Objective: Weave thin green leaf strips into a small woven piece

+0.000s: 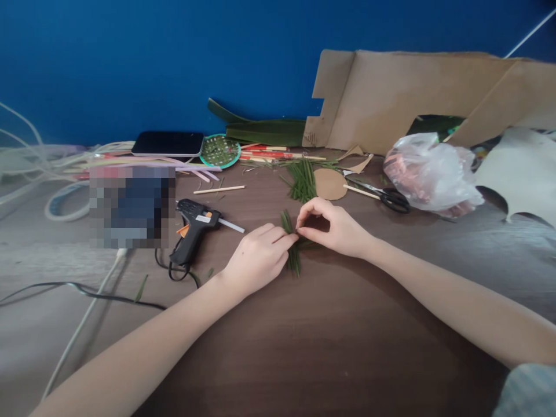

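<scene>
A small bundle of thin green strips [296, 263] stands out above and below my left hand [260, 255], whose fingers are closed on it at its middle. From the other side my right hand [336, 229] meets the bundle, thumb and index finger pinched together at its edge. What lies between those fingertips is too small to make out. Just beyond the hands is a thicker pile of cut green strips [302, 180], next to a round cardboard disc [330, 184]. Left of my left hand lies a black glue gun [195, 226] with a glue stick in its back end.
Black-handled scissors [393, 200] and a plastic bag [434, 174] lie to the right, before a cut cardboard sheet [403, 87]. A phone [168, 143], a teal-rimmed round dish [220, 151] and long green leaves [267, 130] line the wall. Cables [87, 289] cross the left side.
</scene>
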The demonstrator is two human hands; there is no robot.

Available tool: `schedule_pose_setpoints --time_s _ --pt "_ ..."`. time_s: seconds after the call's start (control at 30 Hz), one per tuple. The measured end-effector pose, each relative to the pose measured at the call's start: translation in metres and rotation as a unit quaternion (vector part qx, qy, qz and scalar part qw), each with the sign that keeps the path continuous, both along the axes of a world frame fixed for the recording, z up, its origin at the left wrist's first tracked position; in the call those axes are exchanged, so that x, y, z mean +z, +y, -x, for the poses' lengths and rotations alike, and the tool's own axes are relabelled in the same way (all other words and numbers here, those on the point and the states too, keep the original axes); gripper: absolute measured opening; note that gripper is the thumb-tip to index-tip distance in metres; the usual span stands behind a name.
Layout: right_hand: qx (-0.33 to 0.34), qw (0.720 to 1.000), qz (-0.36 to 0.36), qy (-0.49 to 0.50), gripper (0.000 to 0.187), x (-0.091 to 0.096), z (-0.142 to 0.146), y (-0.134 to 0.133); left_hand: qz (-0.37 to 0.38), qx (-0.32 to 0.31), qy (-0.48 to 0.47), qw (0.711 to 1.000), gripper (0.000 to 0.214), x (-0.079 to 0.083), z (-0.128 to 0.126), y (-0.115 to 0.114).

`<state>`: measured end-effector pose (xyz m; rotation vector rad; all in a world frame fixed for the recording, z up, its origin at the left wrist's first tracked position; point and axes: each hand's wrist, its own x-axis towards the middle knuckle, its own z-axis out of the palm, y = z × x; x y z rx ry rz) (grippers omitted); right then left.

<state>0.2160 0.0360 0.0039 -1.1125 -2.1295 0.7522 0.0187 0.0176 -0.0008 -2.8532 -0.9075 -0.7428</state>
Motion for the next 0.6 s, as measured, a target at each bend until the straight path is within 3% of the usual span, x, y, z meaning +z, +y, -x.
schedule_pose_setpoints --time_s 0.23,0.6 --pt "0.010 0.991 0.080 0.103 0.019 0.0007 -0.0019 -0.0015 0.039 0.020 -0.018 0.999 0.027 0.0005 -0.0001 -0.0009" --pt "0.038 0.979 0.135 0.149 0.015 0.0034 -0.0059 -0.0044 0.052 0.040 -0.006 0.998 0.031 0.0000 -0.0001 -0.0021"
